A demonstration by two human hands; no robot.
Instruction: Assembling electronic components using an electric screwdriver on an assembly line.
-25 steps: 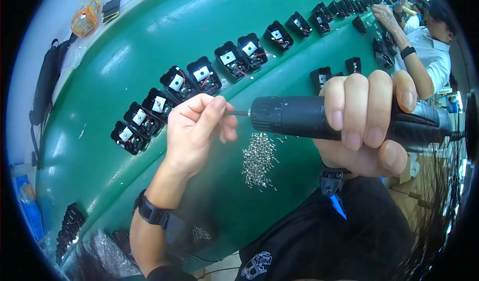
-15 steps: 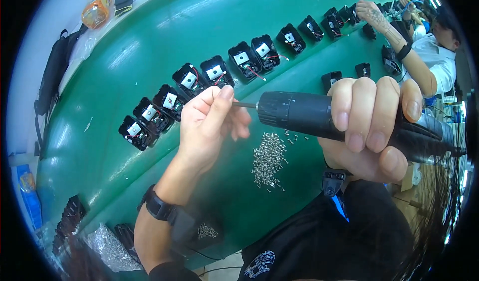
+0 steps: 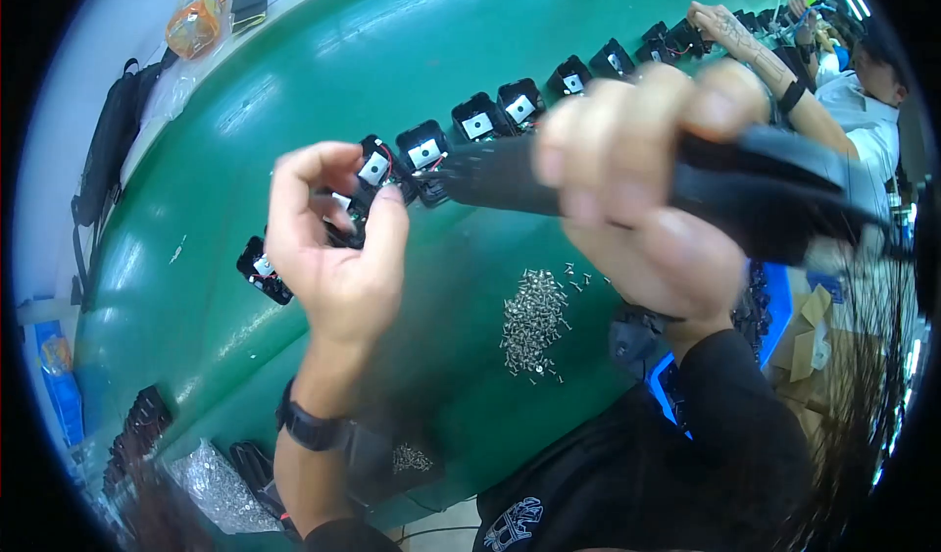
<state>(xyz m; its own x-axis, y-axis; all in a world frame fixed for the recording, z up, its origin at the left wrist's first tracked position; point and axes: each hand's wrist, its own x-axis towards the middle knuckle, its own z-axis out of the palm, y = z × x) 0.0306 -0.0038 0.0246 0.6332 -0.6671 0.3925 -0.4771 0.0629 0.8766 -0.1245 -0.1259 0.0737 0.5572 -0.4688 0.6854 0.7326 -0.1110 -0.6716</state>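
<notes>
Black top [image 3: 608, 464], white emblem [image 3: 515, 525], dark wristband [image 3: 312, 426]

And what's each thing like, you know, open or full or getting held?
Left hand: fingers curled, thumb apart from them
Right hand: closed, gripping, blurred
Black power screwdriver: held in that grip; running or not, can't tell
Black housings: open, in a row
Silver screws: loose, mostly heaped
Blue bin: open, black parts inside
Clear plastic bag: filled; tied or not, can't tell
</notes>
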